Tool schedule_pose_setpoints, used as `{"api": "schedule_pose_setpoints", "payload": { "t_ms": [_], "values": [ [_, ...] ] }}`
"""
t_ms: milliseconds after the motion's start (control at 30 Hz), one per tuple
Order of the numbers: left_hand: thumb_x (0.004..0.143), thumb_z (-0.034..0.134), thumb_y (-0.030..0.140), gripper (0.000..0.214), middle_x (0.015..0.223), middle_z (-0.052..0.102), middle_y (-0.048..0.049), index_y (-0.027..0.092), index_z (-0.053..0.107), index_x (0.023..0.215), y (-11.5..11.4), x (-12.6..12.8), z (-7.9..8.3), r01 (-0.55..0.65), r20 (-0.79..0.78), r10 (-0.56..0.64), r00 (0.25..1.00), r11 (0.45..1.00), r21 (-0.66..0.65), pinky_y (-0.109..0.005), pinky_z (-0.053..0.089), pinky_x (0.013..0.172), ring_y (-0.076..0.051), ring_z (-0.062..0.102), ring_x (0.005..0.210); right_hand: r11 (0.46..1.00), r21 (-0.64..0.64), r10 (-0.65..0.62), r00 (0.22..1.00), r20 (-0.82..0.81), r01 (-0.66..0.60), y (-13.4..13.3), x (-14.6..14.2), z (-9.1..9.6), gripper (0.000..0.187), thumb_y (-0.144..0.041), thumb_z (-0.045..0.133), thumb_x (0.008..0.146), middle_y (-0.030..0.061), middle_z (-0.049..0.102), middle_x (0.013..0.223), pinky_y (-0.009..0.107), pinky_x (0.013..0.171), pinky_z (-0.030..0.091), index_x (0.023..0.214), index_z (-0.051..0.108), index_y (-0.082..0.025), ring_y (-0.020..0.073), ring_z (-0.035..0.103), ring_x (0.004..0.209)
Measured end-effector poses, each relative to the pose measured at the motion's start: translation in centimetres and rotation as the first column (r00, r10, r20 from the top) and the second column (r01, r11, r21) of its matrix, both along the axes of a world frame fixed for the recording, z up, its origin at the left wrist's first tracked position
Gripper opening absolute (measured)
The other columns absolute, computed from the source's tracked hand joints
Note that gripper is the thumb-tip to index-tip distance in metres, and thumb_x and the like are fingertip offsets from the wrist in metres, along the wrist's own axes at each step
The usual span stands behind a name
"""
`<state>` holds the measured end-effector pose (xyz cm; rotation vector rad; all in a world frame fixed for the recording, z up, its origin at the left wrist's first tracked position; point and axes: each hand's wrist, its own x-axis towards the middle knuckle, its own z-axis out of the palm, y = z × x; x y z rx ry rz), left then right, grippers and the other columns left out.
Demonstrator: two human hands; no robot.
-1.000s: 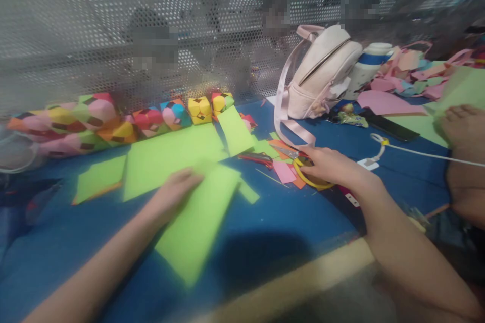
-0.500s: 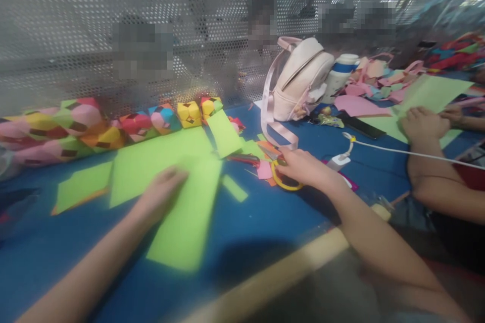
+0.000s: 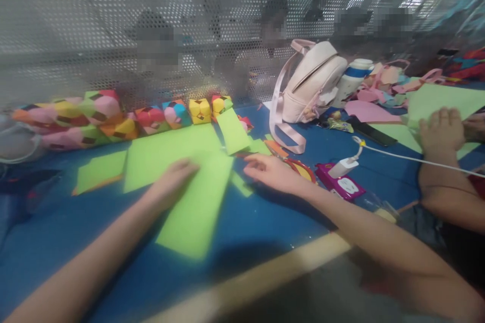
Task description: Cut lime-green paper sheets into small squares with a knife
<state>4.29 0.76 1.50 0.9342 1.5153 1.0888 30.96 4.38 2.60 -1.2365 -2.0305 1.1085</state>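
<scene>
One green sheet (image 3: 197, 207) of smooth, matte paper, an oblong, lies slantwise at the centre of the frame. The left hand (image 3: 178, 179) grasps it by its left edge; the thumb cannot be seen. The right hand (image 3: 267, 171) is unclenched, fingers loosely bent, holding nothing visible. Just beside its wrist are the looped orange-yellow handles (image 3: 306, 169), partly hidden.

Around the sheet are four more green pieces: a broad rectangle (image 3: 162, 159) behind, a smaller piece (image 3: 100, 171) at left with an orange edge beneath, a narrow panel (image 3: 233, 131) above and a strip (image 3: 240, 183) at right. All are on one blue worktop (image 3: 261, 232).

Along the perforated metal screen (image 3: 235, 30), folded paper blocks (image 3: 151, 118) make a many-coloured row, too crowded to count. Upper right stand one soft pale backpack (image 3: 316, 81) and one cylindrical bottle (image 3: 354, 81). Right of centre, one white plug (image 3: 343, 166) sits in one purple socket block (image 3: 343, 184).
</scene>
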Motion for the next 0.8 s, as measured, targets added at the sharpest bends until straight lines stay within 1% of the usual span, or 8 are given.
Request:
{"api": "schedule_pose_setpoints", "payload": {
  "t_ms": [100, 200, 267, 433, 500, 633, 700, 800],
  "values": [
    [0.063, 0.082, 0.038, 0.038, 0.073, 0.071, -0.0040, 0.017, 0.069, 0.091, -0.4, 0.5, 0.8, 0.091, -0.002, -0.091, 0.996, 0.996, 0.009, -0.027, 0.050, 0.059, -0.021, 0.067, 0.068, 0.967, -0.242, 0.044, 0.984, -0.172, -0.086, 0.0, -2.9, 0.1, 0.017, -0.027, 0.066, 0.085, 0.0008, 0.071, 0.073, 0.017, 0.043, 0.043, 0.097, 0.065, -0.014, 0.0067, 0.057, 0.048],
    [0.061, 0.083, 0.038, 0.040, 0.080, 0.074, -0.0068, 0.017, 0.070, 0.092, -0.6, 0.4, 1.5, 0.142, 0.005, -0.142, 0.990, 0.990, 0.023, -0.031, 0.053, 0.063, -0.024, 0.069, 0.072, 0.939, -0.319, 0.038, 0.960, -0.278, -0.129, 0.6, -4.6, 0.6, 0.015, -0.021, 0.069, 0.082, -0.0057, 0.057, 0.046, 0.014, 0.037, 0.034, 0.072, 0.061, -0.014, 0.0048, 0.048, 0.039],
    [0.058, 0.086, 0.035, 0.041, 0.083, 0.074, -0.0074, 0.016, 0.071, 0.092, -0.5, -0.4, 2.0, 0.111, -0.038, -0.110, 0.993, 0.993, 0.034, -0.030, 0.053, 0.065, -0.025, 0.070, 0.077, 0.934, -0.346, -0.054, 0.919, -0.391, -0.092, 1.2, -5.3, 0.8, 0.022, -0.017, 0.073, 0.077, -0.0053, 0.055, 0.043, 0.014, 0.036, 0.034, 0.063, 0.056, -0.015, 0.0051, 0.048, 0.037],
    [0.052, 0.089, 0.021, 0.039, 0.075, 0.072, -0.0028, 0.017, 0.071, 0.085, 0.8, -4.4, 2.8, 0.107, -0.169, -0.097, 0.981, 0.993, 0.054, -0.024, 0.050, 0.060, -0.020, 0.067, 0.074, 0.888, -0.455, -0.375, 0.683, -0.627, 0.069, 3.1, -5.8, 0.6, 0.019, -0.008, 0.073, 0.074, -0.0037, 0.060, 0.050, 0.014, 0.034, 0.038, 0.066, 0.057, -0.014, 0.0073, 0.056, 0.040],
    [0.052, 0.088, 0.016, 0.034, 0.069, 0.069, -0.0013, 0.016, 0.070, 0.081, 1.5, -5.9, 2.7, 0.093, -0.104, -0.088, 0.991, 0.995, 0.043, -0.023, 0.048, 0.055, -0.017, 0.064, 0.064, 0.879, -0.468, -0.414, 0.637, -0.650, 0.093, 3.7, -5.8, 0.2, 0.015, -0.009, 0.071, 0.076, -0.0039, 0.062, 0.056, 0.014, 0.036, 0.042, 0.071, 0.058, -0.014, 0.0072, 0.059, 0.043],
    [0.056, 0.083, 0.007, 0.026, 0.055, 0.059, 0.0020, 0.014, 0.063, 0.071, 2.9, -7.3, 1.9, -0.063, 0.183, 0.059, 0.981, 0.998, 0.020, -0.024, 0.049, 0.049, -0.013, 0.056, 0.048, 0.857, -0.504, -0.481, 0.528, -0.700, 0.113, 3.8, -6.1, -0.7, 0.011, -0.009, 0.067, 0.079, -0.0048, 0.063, 0.060, 0.014, 0.042, 0.050, 0.077, 0.058, -0.016, 0.0079, 0.064, 0.049],
    [0.062, 0.079, 0.009, 0.022, 0.058, 0.059, 0.0019, 0.015, 0.060, 0.071, 3.3, -7.4, 1.2, -0.114, 0.262, 0.100, 0.960, 0.993, 0.040, -0.023, 0.052, 0.051, -0.012, 0.057, 0.050, 0.849, -0.517, -0.499, 0.478, -0.723, 0.106, 3.5, -6.5, -1.3, 0.014, -0.008, 0.067, 0.079, -0.0055, 0.062, 0.060, 0.015, 0.047, 0.054, 0.077, 0.056, -0.017, 0.0088, 0.066, 0.052],
    [0.068, 0.075, 0.012, 0.020, 0.077, 0.068, -0.0028, 0.017, 0.061, 0.081, 3.5, -6.7, -0.4, -0.145, 0.352, 0.106, 0.930, 0.986, 0.086, -0.026, 0.058, 0.061, -0.015, 0.065, 0.066, 0.845, -0.529, -0.509, 0.421, -0.751, 0.077, 2.8, -7.1, -2.3, 0.023, -0.008, 0.072, 0.075, -0.0062, 0.061, 0.059, 0.019, 0.055, 0.059, 0.073, 0.052, -0.019, 0.0114, 0.069, 0.058]
  ]
}}
